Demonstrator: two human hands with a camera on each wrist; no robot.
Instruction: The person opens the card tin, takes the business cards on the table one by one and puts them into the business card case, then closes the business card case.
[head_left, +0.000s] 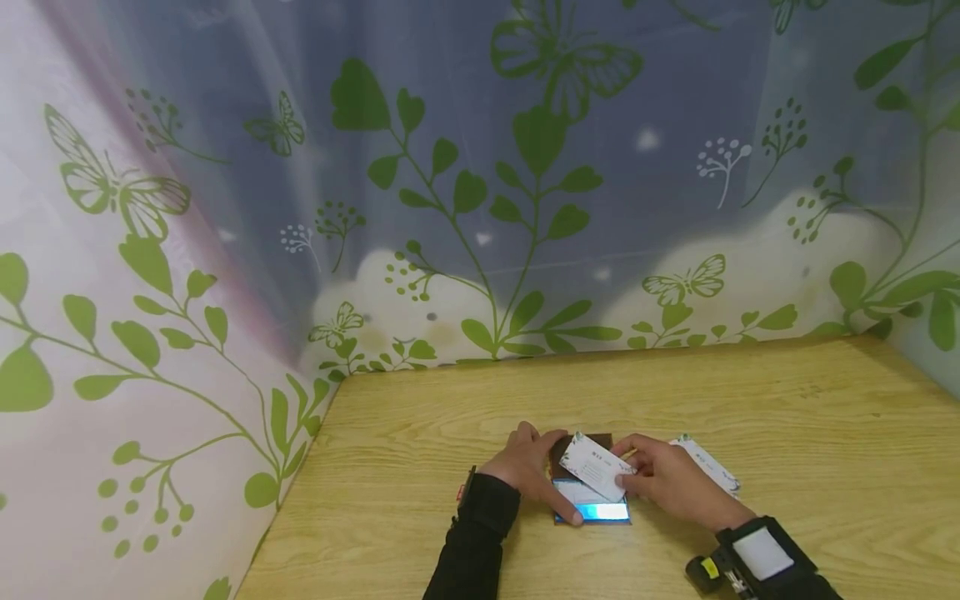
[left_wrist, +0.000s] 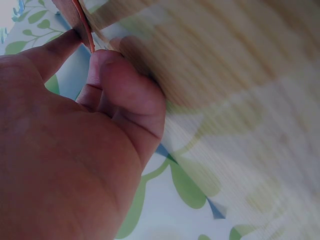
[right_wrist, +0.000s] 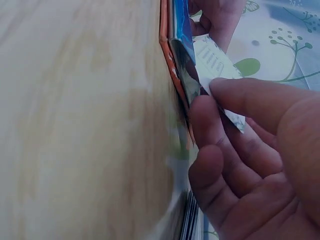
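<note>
A brown card holder (head_left: 602,440) lies spread on the table, its lower half a shiny clear sleeve (head_left: 604,512) with a bluish glare. The left hand (head_left: 527,467) holds it from the left, thumb on the lower sleeve and fingers at the upper edge. In the left wrist view the holder's reddish edge (left_wrist: 86,25) meets the fingertips. Between thumb and fingers, the right hand (head_left: 667,477) pinches a white card (head_left: 595,467) with printed text and leafy corners. That card is tilted over the holder and overlaps the sleeve; the right wrist view shows it from the side.
Just right of the right hand lies a stack of similar white cards (head_left: 708,467), partly covered by that hand. The wooden table (head_left: 375,475) runs back to a curtain (head_left: 465,208) with leaves and butterflies, which also rises along the left side.
</note>
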